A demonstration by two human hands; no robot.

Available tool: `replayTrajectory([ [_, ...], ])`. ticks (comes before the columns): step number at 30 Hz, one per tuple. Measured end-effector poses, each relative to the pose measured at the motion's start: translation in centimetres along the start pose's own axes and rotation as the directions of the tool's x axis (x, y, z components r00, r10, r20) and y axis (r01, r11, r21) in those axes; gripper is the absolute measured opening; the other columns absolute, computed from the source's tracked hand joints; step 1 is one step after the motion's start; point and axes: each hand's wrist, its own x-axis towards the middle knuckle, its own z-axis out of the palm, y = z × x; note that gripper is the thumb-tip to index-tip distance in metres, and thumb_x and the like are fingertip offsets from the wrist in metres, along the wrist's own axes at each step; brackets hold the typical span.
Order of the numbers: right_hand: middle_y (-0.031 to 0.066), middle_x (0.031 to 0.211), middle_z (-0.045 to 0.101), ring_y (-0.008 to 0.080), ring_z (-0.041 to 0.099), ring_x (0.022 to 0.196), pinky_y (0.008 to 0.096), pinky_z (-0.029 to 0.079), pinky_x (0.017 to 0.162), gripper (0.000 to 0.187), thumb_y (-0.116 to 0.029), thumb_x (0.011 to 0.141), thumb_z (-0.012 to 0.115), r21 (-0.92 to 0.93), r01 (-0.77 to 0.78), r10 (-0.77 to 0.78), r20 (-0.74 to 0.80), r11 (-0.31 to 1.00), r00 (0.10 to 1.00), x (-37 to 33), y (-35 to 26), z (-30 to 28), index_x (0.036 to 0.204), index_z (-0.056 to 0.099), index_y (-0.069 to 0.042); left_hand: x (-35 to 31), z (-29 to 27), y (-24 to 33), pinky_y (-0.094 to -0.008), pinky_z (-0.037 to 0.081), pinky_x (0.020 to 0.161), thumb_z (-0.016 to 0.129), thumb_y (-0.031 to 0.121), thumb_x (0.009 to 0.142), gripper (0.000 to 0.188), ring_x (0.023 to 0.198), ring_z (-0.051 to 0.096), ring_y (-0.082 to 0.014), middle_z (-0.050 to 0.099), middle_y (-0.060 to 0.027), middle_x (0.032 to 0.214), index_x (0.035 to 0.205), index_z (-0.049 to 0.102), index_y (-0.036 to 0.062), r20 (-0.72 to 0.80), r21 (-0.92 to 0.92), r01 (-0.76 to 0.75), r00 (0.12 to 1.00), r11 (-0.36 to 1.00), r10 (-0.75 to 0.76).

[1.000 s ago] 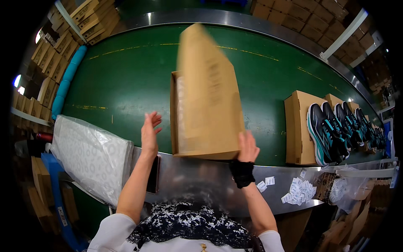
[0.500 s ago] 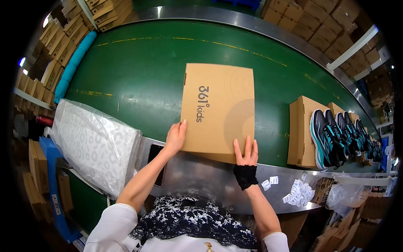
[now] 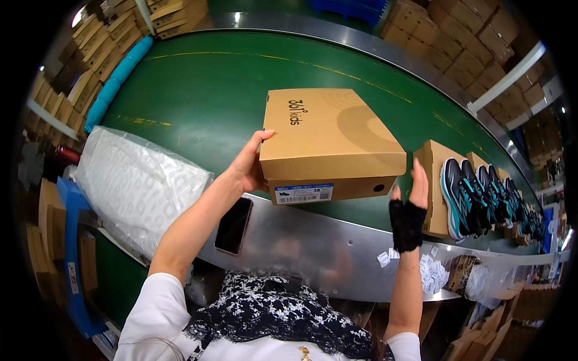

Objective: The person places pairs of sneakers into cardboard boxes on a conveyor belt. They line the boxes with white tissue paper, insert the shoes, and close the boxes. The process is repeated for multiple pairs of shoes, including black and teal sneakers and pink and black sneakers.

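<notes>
A closed brown cardboard shoebox point(image 3: 328, 135) is tilted up above the green conveyor belt, its labelled end toward me. My left hand point(image 3: 248, 163) grips it by the left side, thumb on the lid's edge and fingers partly hidden behind the box. Off the box's right corner, my right hand point(image 3: 413, 201) is apart from it, fingers stretched out and nothing in them. That hand wears a black wrist cover. Just beyond it stand black and teal sneakers point(image 3: 460, 195), propped against another brown box point(image 3: 435, 174).
A clear plastic bag of patterned white paper point(image 3: 135, 186) lies at left. On the metal ledge are a phone point(image 3: 233, 226) and small white paper slips point(image 3: 432, 275). A teal roll point(image 3: 117, 84) borders the belt's far left. Stacked cartons point(image 3: 448, 36) stand behind the belt.
The box has turned and tipped, so its labelled end now faces me. My right hand has let go and moved right; my left hand has shifted up along the side.
</notes>
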Motion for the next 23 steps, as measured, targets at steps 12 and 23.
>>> replayTrajectory([
  [12,0.0139,0.138,0.018,0.036,0.016,0.126,0.0613,0.015,0.094,0.077,-0.043,0.061,0.069,-0.506,-0.467,0.662,0.327,0.725,0.675,-21.1,12.0,-1.2,0.128,0.037,-0.022,-19.8,-8.5,-3.2,-0.0433,0.04,0.089,0.048,0.049,0.077,0.056,0.106,0.05,-0.0248,0.051,-0.0061,0.119,0.119,0.048,0.0113,-0.517,-0.437,-0.701,0.709,0.563,0.481],
  [23,0.0087,0.12,0.043,0.0296,0.04,0.108,0.0495,0.035,0.083,0.044,-0.029,0.065,0.067,-0.242,-0.438,0.473,0.109,0.866,0.874,-27.7,13.9,2.9,0.103,0.058,-0.01,-30.5,-24.3,-11.0,-0.0591,0.042,0.074,0.063,0.039,0.07,0.076,0.11,0.04,-0.0289,0.021,-0.0076,0.135,0.131,0.023,0.0181,-0.976,-0.21,-0.944,0.219,0.256,0.005],
])
